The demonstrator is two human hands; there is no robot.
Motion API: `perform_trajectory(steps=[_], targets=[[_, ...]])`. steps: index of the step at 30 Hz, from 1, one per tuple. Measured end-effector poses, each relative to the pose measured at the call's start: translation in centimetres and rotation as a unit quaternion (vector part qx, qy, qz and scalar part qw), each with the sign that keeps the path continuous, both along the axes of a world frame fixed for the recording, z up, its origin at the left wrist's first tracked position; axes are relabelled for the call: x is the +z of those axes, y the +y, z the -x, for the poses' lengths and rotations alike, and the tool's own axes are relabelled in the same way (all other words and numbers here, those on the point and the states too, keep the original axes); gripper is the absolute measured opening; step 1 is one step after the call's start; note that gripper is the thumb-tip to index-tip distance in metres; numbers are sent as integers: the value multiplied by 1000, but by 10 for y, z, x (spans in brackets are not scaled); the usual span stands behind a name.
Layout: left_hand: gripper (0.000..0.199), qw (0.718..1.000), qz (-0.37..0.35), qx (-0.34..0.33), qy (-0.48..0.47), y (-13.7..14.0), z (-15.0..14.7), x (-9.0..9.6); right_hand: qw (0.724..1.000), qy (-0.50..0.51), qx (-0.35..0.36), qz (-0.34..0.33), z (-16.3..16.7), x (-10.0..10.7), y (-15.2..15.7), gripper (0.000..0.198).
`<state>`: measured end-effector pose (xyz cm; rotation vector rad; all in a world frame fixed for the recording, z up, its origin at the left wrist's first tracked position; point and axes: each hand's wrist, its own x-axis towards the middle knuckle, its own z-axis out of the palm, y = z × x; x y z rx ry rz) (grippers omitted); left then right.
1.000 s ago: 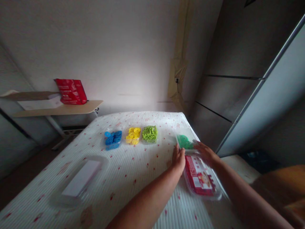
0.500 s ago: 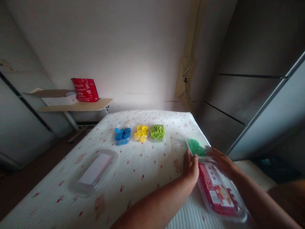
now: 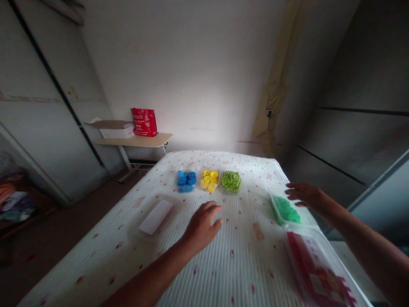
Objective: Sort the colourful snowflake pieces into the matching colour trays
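My left hand [image 3: 203, 224] hovers over the middle of the table, its fingers apart and nothing in them. Over at the right, my right hand [image 3: 305, 198] is held with spread fingers above the edge of a clear plastic box holding green pieces [image 3: 287, 209]; whether it touches the box I cannot tell. Just nearer to me lies a clear box with red contents and a printed label [image 3: 319, 273]. Beyond my left hand stand three small clear tubs in a row, with blue pieces [image 3: 187, 179], yellow pieces [image 3: 210, 179] and light green pieces [image 3: 231, 181].
A clear plastic lid or tray with a white label [image 3: 156, 216] lies on the left of the patterned tablecloth [image 3: 220, 273]. Behind, a small side table [image 3: 162, 140] carries a white box [image 3: 116, 131] and a red bag [image 3: 144, 122]. A dark cabinet [image 3: 345, 140] stands at the right.
My left hand has left the green box and moved left over the table. My right hand has risen at the box's right side. The view has turned left.
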<state>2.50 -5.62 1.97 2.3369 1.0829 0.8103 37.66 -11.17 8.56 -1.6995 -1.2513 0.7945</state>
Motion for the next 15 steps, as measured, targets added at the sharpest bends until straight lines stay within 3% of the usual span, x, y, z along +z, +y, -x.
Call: perform_trajectory(steps=[4, 7, 11, 15], targets=[[48, 962, -49, 173, 207, 7, 87, 3, 979, -43, 196, 29, 91, 18, 41, 39], [63, 924, -24, 255, 284, 4, 127, -7, 947, -119, 297, 21, 168, 15, 71, 43], [73, 905, 32, 293, 305, 0, 151, -24, 922, -232, 308, 28, 251, -10, 109, 54], [70, 906, 33, 306, 290, 0, 159, -34, 911, -333, 243, -10, 293, -37, 135, 60]])
